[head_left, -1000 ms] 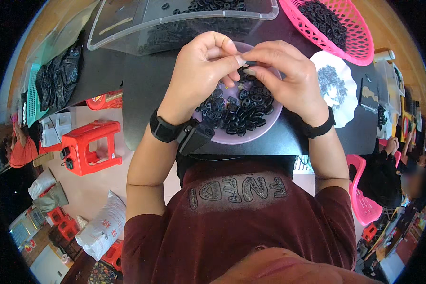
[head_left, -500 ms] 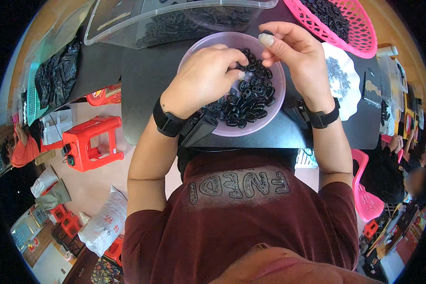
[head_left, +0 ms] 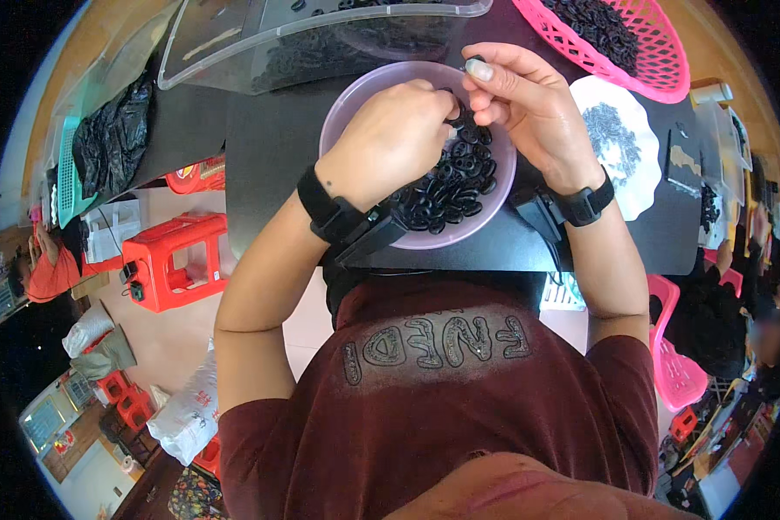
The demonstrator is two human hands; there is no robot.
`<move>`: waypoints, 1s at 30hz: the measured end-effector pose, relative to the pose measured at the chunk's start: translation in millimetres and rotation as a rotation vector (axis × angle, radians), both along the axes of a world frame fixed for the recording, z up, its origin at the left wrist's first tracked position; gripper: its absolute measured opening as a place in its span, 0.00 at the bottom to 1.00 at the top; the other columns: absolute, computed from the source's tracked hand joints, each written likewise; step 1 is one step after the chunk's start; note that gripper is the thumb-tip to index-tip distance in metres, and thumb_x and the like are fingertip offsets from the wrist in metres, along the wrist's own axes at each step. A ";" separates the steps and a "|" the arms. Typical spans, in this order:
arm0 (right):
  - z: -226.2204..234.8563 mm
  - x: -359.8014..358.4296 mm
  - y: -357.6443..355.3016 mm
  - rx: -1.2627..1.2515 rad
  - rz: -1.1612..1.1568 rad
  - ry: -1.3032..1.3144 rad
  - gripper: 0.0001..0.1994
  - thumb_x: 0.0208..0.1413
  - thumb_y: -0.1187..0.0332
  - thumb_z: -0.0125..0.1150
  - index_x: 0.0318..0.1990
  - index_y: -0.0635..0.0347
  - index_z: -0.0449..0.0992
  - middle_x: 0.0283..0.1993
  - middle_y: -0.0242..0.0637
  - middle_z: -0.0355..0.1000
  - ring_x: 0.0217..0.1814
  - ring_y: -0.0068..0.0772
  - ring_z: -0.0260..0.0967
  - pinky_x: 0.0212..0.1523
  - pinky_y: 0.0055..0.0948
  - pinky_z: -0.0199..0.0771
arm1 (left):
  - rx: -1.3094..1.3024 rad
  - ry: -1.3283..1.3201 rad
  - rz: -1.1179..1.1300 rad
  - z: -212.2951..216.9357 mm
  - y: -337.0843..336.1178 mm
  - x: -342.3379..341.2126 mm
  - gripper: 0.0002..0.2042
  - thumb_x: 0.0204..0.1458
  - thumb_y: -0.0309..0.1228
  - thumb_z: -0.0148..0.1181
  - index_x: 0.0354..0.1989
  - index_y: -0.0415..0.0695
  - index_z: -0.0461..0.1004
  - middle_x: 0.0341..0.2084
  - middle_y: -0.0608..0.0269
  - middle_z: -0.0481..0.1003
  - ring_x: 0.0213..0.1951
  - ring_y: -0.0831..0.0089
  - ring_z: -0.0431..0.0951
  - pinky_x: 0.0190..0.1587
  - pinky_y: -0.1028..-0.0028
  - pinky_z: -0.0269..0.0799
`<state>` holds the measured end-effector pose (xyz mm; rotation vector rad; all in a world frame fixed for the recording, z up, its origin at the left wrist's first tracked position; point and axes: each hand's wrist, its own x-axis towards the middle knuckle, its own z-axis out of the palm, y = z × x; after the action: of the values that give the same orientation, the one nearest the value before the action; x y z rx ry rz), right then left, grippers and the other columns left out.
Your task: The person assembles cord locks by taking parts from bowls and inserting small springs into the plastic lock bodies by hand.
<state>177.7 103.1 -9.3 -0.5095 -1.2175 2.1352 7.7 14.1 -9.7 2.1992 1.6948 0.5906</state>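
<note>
A lilac plastic bowl [head_left: 502, 186] holds a pile of small black oval pieces with holes [head_left: 453, 188]. My left hand [head_left: 393, 128] is over the bowl, its thumb and fingers closed together at the pile. What sits between those fingertips is hidden. Above the bowl's right rim, my right hand [head_left: 529, 100] pinches a small black piece [head_left: 476, 61] between thumb and forefinger. That piece is mostly covered by the thumb, and its other fingers are curled.
A white scalloped plate [head_left: 648, 165] with many tiny dark bits stands right of my right hand. Behind it is a pink basket [head_left: 672, 68] of black pieces. A clear plastic bin [head_left: 234, 62] with more lies at the back. A red stool [head_left: 152, 260] stands at left.
My left hand has shifted slightly right and down within the bowl, its fingers now closer together. My right hand has moved a little left, still pinching its piece.
</note>
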 end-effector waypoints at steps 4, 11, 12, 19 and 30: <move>-0.3 1.4 1.7 -0.037 -0.024 0.039 0.12 0.57 0.72 0.59 0.48 0.66 0.75 0.37 0.40 0.77 0.32 0.25 0.77 0.36 0.21 0.81 | -0.104 -0.019 0.009 6.0 7.4 8.8 0.06 0.44 0.25 0.60 0.30 0.36 0.73 0.28 0.48 0.73 0.33 0.51 0.75 0.38 0.58 0.70; 6.2 2.2 -0.2 -0.008 -0.016 0.109 0.12 0.58 0.73 0.58 0.48 0.67 0.75 0.36 0.41 0.77 0.32 0.25 0.77 0.38 0.21 0.80 | -0.002 -0.046 -0.095 -4.6 11.5 10.7 0.06 0.42 0.24 0.62 0.27 0.38 0.71 0.29 0.50 0.73 0.30 0.53 0.75 0.35 0.61 0.70; 5.8 2.7 0.2 -0.015 0.004 0.105 0.12 0.58 0.73 0.58 0.48 0.67 0.74 0.36 0.41 0.77 0.33 0.26 0.77 0.39 0.21 0.80 | -0.037 -0.073 -0.077 -3.6 11.1 9.9 0.06 0.42 0.24 0.62 0.28 0.38 0.71 0.29 0.50 0.73 0.30 0.53 0.75 0.35 0.61 0.70; 4.8 0.7 -1.6 -0.047 0.033 0.055 0.12 0.60 0.72 0.56 0.49 0.66 0.73 0.39 0.40 0.75 0.38 0.26 0.76 0.41 0.22 0.79 | -0.057 -0.410 0.023 8.0 4.4 -5.0 0.11 0.46 0.21 0.55 0.39 0.36 0.73 0.30 0.51 0.75 0.30 0.59 0.77 0.37 0.64 0.72; 9.8 0.5 -4.1 0.038 0.041 -0.189 0.13 0.60 0.70 0.57 0.50 0.66 0.73 0.37 0.33 0.74 0.33 0.20 0.73 0.37 0.19 0.77 | -0.385 -1.065 0.201 15.3 -3.4 -19.2 0.08 0.55 0.23 0.58 0.43 0.37 0.73 0.34 0.63 0.77 0.31 0.79 0.75 0.34 0.79 0.71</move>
<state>178.2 99.0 0.4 -0.6881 -1.3790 2.1321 -11.5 10.7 5.6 1.0813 1.2570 1.1038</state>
